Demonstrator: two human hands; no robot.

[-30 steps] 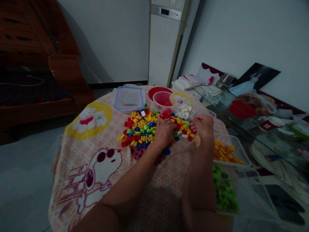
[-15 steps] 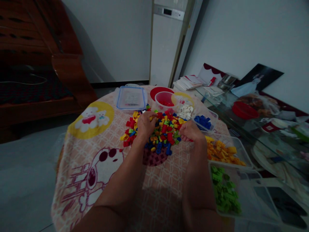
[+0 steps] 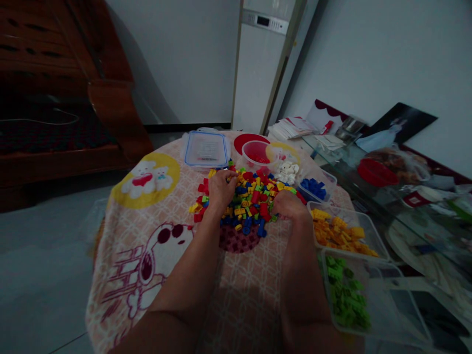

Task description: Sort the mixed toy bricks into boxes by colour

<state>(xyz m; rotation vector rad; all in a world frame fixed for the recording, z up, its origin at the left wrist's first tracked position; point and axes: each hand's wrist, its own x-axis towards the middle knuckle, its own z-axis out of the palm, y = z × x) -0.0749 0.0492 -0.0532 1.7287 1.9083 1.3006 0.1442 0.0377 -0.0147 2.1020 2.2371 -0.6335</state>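
A heap of small mixed-colour building bricks (image 3: 249, 199) lies in the middle of a round table under a cartoon-print cloth (image 3: 147, 246). My left hand (image 3: 220, 188) rests on the heap's left side, fingers curled down among the bricks. My right hand (image 3: 288, 204) lies at the heap's right edge with its fingers closed; what they hold is hidden. Clear tubs stand to the right: blue bricks (image 3: 313, 187), yellow-orange bricks (image 3: 337, 233), green bricks (image 3: 344, 295). A red-rimmed tub (image 3: 254, 152) and a pile of white bricks (image 3: 288, 171) sit behind the heap.
A clear lid with a blue rim (image 3: 205, 149) lies at the table's back. A glass side table (image 3: 398, 196) with bowls, papers and clutter stands on the right. A tall white appliance (image 3: 258, 64) stands against the wall; dark wooden furniture (image 3: 55, 98) fills the left.
My left hand moved from the heap's right-middle over to its left side. My right hand drew back from the far right of the heap toward its near edge, uncovering the blue tub.
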